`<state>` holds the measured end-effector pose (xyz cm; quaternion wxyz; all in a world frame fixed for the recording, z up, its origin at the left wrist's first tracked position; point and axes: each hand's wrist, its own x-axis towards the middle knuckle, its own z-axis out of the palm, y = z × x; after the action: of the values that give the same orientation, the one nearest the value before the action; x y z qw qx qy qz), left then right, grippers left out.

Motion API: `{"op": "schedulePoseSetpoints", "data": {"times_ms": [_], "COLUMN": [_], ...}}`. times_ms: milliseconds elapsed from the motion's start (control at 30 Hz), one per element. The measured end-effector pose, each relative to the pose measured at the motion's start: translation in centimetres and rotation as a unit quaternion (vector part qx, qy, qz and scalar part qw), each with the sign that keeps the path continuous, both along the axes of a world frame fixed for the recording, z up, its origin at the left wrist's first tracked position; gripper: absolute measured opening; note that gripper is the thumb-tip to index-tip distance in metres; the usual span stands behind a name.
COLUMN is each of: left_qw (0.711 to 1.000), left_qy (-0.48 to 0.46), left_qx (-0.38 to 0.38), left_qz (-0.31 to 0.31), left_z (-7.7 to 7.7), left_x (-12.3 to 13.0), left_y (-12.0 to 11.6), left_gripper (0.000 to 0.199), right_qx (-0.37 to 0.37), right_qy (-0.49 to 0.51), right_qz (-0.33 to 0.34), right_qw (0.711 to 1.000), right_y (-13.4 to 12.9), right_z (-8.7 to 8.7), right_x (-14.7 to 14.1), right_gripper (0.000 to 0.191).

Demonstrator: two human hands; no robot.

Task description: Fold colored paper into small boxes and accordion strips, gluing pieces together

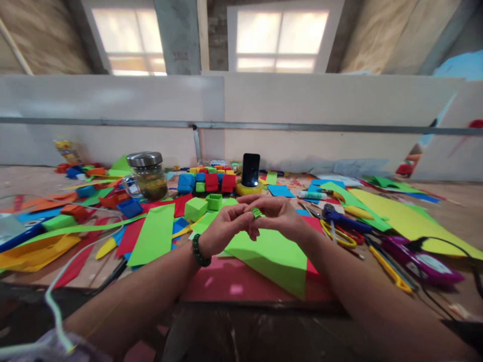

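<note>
My left hand [222,227] and my right hand [282,215] meet over the middle of the table. Between their fingertips is a small piece of green paper [256,212] with a ribbed or folded look, mostly covered by the fingers. Both hands are closed in a pinch on it. Under them lies a large green paper sheet [277,256] on a red surface [234,284]. Just left of the hands sit a green paper cube [196,208] and a smaller open green box [214,201].
Behind stand red and blue paper cubes [212,182], a phone [250,170] propped upright on a yellow tape roll [249,188], and a lidded glass mug [149,181]. Scissors [339,236], a yellow cutter [390,269], a glue gun [345,218] and a purple device [420,264] lie right. A white cable [56,301] crosses left.
</note>
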<state>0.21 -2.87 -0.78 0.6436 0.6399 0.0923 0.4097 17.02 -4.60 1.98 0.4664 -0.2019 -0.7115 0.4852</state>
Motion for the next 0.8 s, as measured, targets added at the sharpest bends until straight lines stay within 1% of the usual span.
{"op": "schedulePoseSetpoints", "data": {"times_ms": [100,133,167,200,300,333,367,467,500,567,633,700,800], "left_qw": [0.997,0.996,0.996,0.998,0.995,0.994,0.995,0.998,0.996,0.992,0.987,0.984,0.977], "left_qy": [0.004,0.011,0.019,0.026,0.033,0.036,0.044,0.057,0.051,0.028,0.006,-0.009,-0.005], "left_qx": [-0.058,-0.065,-0.062,-0.050,-0.011,-0.006,-0.006,-0.040,-0.063,-0.118,-0.157,-0.180,-0.214], "left_qz": [-0.046,-0.057,-0.053,-0.028,0.091,0.104,0.091,-0.003,-0.021,-0.025,-0.013,-0.006,0.006], "left_z": [-0.1,-0.1,-0.1,-0.2,-0.6,-0.7,-0.9,-1.4,-1.4,-1.2,-0.9,-0.6,-0.4], "left_x": [0.3,0.4,0.5,0.5,0.5,0.4,0.5,0.7,0.8,0.9,0.8,0.6,0.3], "left_y": [-0.1,-0.1,0.0,0.1,0.6,0.8,1.0,1.2,1.1,1.0,1.1,1.3,1.8], "left_gripper": [0.041,0.046,0.050,0.052,0.052,0.055,0.058,0.061,0.063,0.063,0.051,0.039,0.033], "right_qx": [0.019,0.037,0.061,0.089,0.182,0.210,0.236,0.289,0.293,0.273,0.233,0.199,0.147], "right_qy": [-0.014,-0.026,-0.040,-0.057,-0.109,-0.124,-0.138,-0.161,-0.163,-0.164,-0.169,-0.178,-0.175], "right_qz": [-0.041,-0.068,-0.098,-0.128,-0.196,-0.208,-0.216,-0.227,-0.226,-0.220,-0.204,-0.181,-0.163], "right_qw": [0.999,0.997,0.993,0.986,0.957,0.947,0.937,0.916,0.915,0.922,0.936,0.946,0.960], "right_y": [0.2,0.3,0.3,0.3,0.2,0.1,0.0,0.0,0.1,0.7,1.4,2.0,2.3], "right_z": [-0.1,0.0,0.1,0.2,0.4,0.4,0.4,-0.1,-0.2,-0.6,-0.8,-1.0,-1.1], "right_x": [0.2,0.2,0.3,0.3,0.1,-0.1,-0.3,-0.6,-0.6,-0.4,0.0,0.4,0.8], "right_gripper": [0.017,0.014,0.011,0.011,0.014,0.014,0.014,0.015,0.016,0.018,0.018,0.018,0.031]}}
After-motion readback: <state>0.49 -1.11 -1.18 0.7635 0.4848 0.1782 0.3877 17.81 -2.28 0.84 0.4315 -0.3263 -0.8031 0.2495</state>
